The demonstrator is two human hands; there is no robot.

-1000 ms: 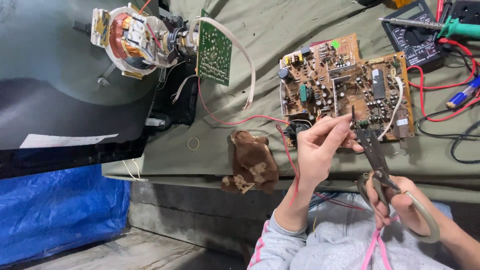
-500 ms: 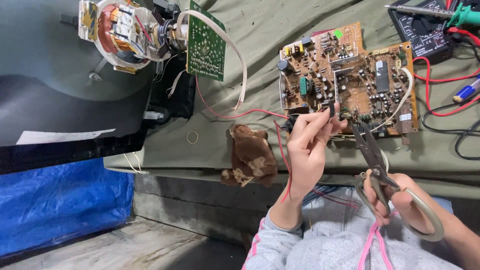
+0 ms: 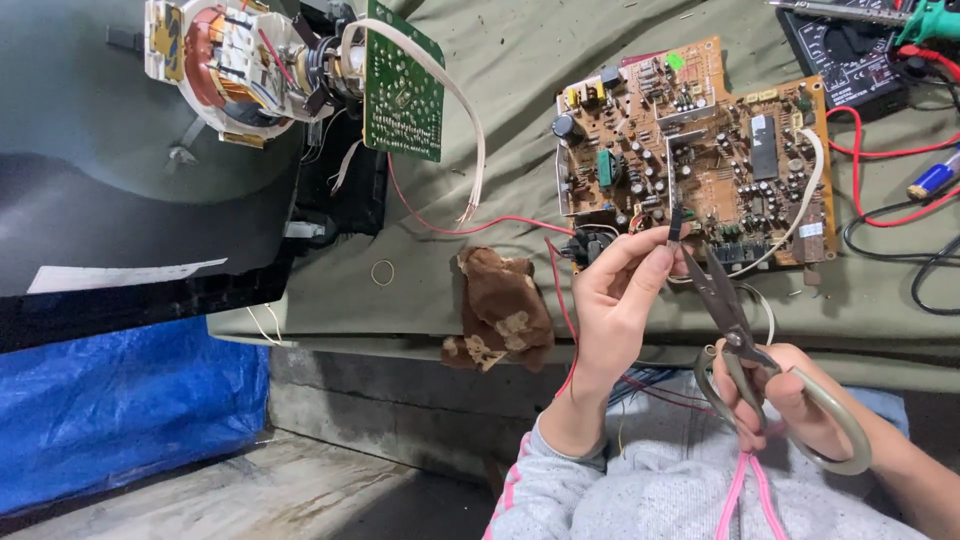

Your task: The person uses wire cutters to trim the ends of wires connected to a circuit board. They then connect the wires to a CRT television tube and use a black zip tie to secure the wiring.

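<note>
Thin dark wire [image 3: 675, 222] pinched upright between left hand [image 3: 615, 300] fingertips, just over the brown circuit board [image 3: 700, 150] edge; scissors [image 3: 745, 350] gripped in right hand [image 3: 775, 395], blades nearly closed, tips touching the wire; brown rag [image 3: 500, 310] nearby on olive cloth [image 3: 500, 90]

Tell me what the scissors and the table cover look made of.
Scissors: dull grey metal blades, handles seemingly coated in pale plastic, smooth and faintly shiny. Table cover: olive woven cloth, matte, creased, its edge hanging over the table front.
</note>
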